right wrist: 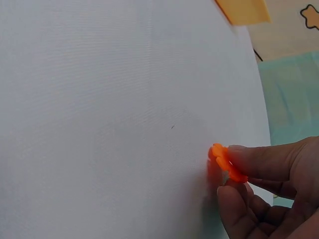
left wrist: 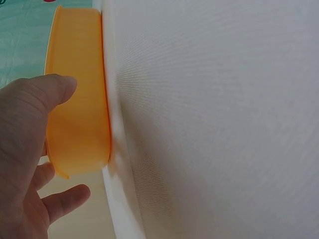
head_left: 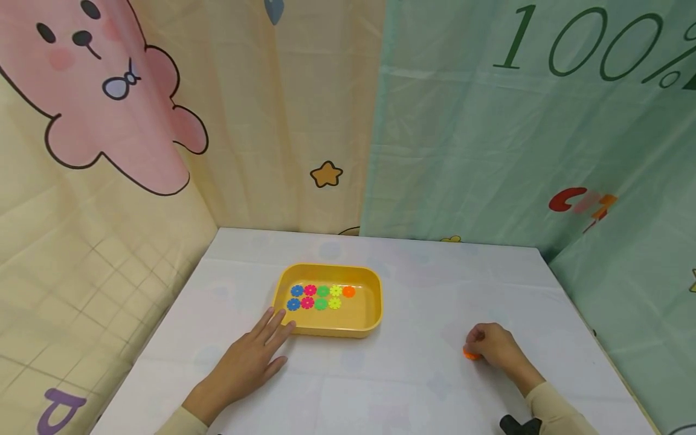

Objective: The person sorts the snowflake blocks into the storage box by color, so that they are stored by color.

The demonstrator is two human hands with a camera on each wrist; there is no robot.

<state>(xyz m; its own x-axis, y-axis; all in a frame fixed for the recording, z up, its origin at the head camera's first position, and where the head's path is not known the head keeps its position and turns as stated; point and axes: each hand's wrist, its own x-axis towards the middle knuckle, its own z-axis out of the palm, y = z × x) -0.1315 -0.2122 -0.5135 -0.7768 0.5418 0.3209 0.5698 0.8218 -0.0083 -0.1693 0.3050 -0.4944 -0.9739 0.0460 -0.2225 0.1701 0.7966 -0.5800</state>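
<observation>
In the head view, a yellow tray [head_left: 370,302] holds two rows of small flower-shaped discs, in pairs of blue [head_left: 293,304], pink [head_left: 307,302], green [head_left: 321,304] and yellow [head_left: 334,303]. A lone orange disc [head_left: 348,292] ends the upper row. My left hand [head_left: 247,365] lies with spread, fairly straight fingers at the tray's near left corner; in the left wrist view its thumb is by the tray's side wall [left wrist: 79,114]. Well to the right of the tray, my right hand [head_left: 492,345] pinches another orange flower-shaped disc [right wrist: 227,163] between thumb and fingers, tilted close to the tabletop.
A white cloth covers the table [head_left: 402,374]. Printed curtains [head_left: 462,151] hang behind it and along both sides. By the right sleeve, a black object [head_left: 519,425] shows at the bottom edge of the head view.
</observation>
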